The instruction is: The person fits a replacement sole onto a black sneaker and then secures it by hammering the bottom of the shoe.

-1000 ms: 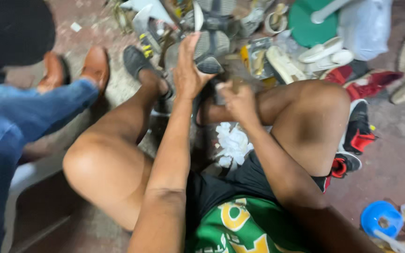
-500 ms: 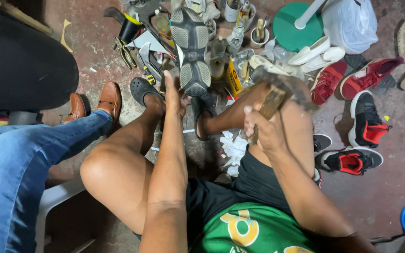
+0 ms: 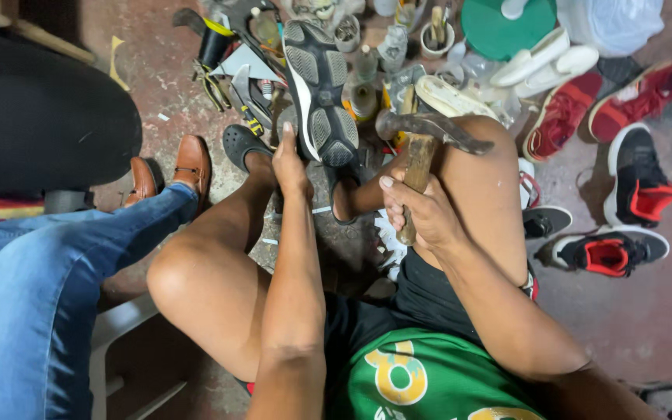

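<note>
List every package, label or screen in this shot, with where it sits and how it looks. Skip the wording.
No screens or signs.
Clear plastic bag: top right corner, bulging, whitish.
Small glue bottle: just right of the upturned shoe sole held by the left hand, yellowish body; label too small to tell.
Green jersey: bottom centre, yellow printed figures.

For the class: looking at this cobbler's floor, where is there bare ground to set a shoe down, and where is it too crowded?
Bare floor lies lower right, below the black-and-red sneakers. A smaller patch sits between the black stool and the tools. Around the upturned shoe held by the left hand, bottles and shoes crowd everything.
</note>
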